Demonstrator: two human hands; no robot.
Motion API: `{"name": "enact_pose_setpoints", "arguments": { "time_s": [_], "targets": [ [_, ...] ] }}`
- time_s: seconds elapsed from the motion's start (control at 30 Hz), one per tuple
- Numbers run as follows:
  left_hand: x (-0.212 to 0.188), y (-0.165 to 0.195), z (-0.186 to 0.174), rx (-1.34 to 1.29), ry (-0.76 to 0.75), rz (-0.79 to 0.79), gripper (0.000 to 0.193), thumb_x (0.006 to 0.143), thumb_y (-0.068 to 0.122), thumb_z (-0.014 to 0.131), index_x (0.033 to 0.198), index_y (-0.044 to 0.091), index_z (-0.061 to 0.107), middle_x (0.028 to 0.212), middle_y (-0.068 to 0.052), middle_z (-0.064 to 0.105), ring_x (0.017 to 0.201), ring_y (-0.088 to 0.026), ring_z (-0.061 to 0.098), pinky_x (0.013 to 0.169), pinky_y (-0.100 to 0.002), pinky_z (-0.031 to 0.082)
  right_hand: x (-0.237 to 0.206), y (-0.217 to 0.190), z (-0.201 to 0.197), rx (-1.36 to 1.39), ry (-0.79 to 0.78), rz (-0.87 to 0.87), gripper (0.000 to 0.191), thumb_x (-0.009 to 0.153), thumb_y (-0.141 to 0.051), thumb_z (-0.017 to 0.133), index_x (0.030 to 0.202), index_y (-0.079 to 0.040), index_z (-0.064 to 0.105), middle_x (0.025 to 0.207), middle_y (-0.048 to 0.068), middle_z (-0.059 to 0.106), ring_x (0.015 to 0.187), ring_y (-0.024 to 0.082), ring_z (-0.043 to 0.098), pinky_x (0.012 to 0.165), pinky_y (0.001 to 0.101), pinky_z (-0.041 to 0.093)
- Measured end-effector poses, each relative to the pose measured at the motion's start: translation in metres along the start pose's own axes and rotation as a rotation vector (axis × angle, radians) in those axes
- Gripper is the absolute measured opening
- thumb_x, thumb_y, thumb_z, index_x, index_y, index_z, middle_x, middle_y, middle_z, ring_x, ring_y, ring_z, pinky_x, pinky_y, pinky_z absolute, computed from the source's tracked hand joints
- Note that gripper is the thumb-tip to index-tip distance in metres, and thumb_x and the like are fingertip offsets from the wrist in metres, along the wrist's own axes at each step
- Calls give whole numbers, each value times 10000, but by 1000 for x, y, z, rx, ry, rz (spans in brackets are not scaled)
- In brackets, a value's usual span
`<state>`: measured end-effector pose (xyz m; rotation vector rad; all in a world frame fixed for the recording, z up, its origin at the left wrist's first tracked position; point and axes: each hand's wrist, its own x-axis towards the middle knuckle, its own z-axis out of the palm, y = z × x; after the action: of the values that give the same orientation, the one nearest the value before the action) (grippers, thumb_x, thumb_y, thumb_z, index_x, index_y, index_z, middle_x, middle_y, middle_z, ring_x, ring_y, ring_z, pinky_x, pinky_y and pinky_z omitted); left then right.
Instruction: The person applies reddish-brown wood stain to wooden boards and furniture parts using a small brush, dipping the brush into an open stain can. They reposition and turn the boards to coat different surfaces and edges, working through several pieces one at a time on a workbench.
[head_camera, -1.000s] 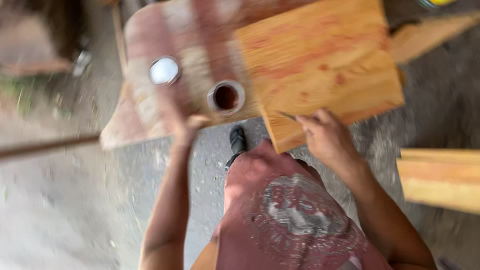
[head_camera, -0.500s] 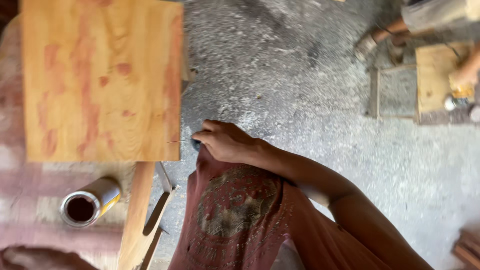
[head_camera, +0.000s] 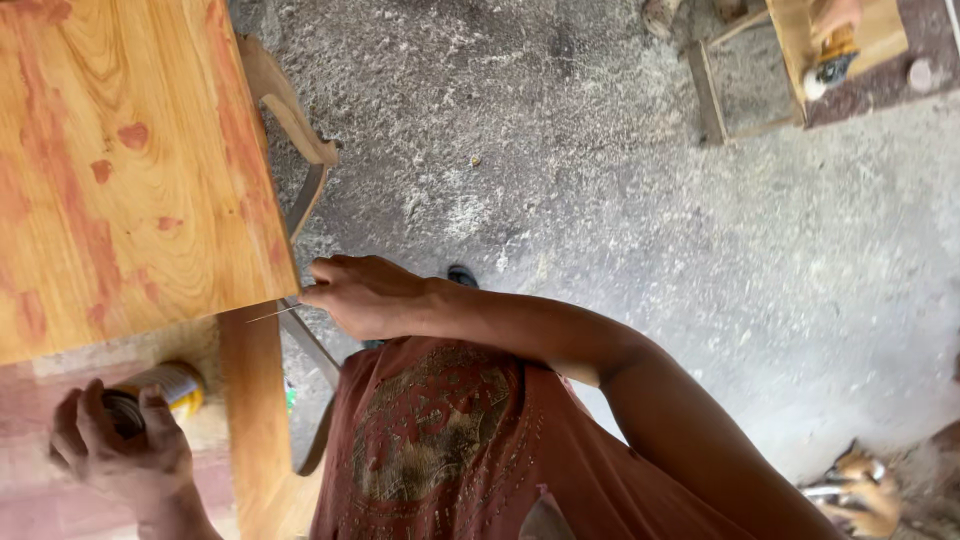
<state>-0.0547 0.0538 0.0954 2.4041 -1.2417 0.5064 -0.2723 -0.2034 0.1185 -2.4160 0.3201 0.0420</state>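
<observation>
**Hands at a stained wooden panel**

Left hand (head_camera: 120, 450) wrapped around a small open can (head_camera: 150, 395) on the bench beside the wooden panel (head_camera: 130, 170). Right hand (head_camera: 365, 295) pinching a thin blade (head_camera: 272, 313) at the panel's corner.

A small round can (head_camera: 150, 395) with a yellow side lies tilted on a reddish board, its open mouth covered by the fingers of the left hand (head_camera: 120, 450). A thin pale sliver (head_camera: 272, 313), pinched in the right hand (head_camera: 365, 295), pokes out at the corner of an orange-grained wooden panel (head_camera: 120, 170).
</observation>
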Motion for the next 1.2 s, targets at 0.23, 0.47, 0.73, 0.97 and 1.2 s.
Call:
{"name": "enact_pose_setpoints", "arguments": {
  "time_s": [0.23,0.47,0.73,0.97,1.2],
  "targets": [
    [-24,-75,39,-934,-14,-316,597,1137,523,634,1390,-8,533,1364,-122,565,1303,-270,517,1143,-446,425,56,-55,77,14,188,-67,441,838,-11,622,1273,-63,671,1146,148,619,1084,328,624,869,427,563],
    [-25,-67,35,-489,-5,-83,673,1035,466,672,1470,-12,484,1465,-277,495,1363,-433,485,1138,-513,432,92,-122,130,173,-25,-51,598,943,54,538,1504,-153,538,1063,151,602,907,275,622,733,406,536],
    [3,-72,-15,-343,-230,-37,715,823,349,836,1421,57,574,1332,-241,541,1185,-434,548,944,-524,537,45,-41,71,190,294,414,192,990,-38,601,1161,-36,687,891,69,698,637,167,638,570,326,520],
    [-5,-117,-42,-150,-157,-239,726,822,290,836,1439,54,534,1352,-238,523,1213,-462,550,955,-546,510,166,-117,147,213,108,110,247,977,-140,637,1224,-132,634,819,111,662,641,242,634,574,401,553],
    [-46,-60,-58,-310,175,-260,655,910,293,808,1406,-12,509,1417,-275,484,1296,-447,492,1140,-508,389,147,-99,127,-29,309,-199,245,904,-198,740,1100,-58,696,932,152,637,854,320,646,712,447,537]
  ]
}}
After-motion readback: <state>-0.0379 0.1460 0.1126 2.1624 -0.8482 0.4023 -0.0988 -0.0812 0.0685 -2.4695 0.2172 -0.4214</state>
